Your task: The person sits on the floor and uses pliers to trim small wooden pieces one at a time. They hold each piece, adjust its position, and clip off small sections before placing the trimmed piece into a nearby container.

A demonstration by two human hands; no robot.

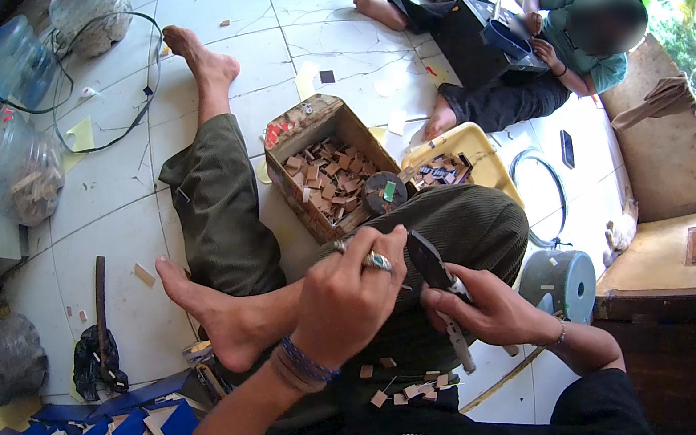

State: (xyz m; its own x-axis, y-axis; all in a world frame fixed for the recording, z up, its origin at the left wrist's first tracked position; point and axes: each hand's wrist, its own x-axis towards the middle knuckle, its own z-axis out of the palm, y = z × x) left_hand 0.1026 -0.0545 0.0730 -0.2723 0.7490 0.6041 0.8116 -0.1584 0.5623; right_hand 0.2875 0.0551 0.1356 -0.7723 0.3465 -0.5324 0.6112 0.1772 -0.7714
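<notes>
Gripping a dark-headed, pliers-like tool by its handles in the head view, the right hand has its fingers closed, the tool's head rising past them just beside the curled left hand, whose contents, if any, I cannot tell.

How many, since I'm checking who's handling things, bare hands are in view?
4: the person's left hand beside the dark-headed tool, the right hand gripping it, and the co-worker's upper hand and lower hand by the blue object.
</notes>
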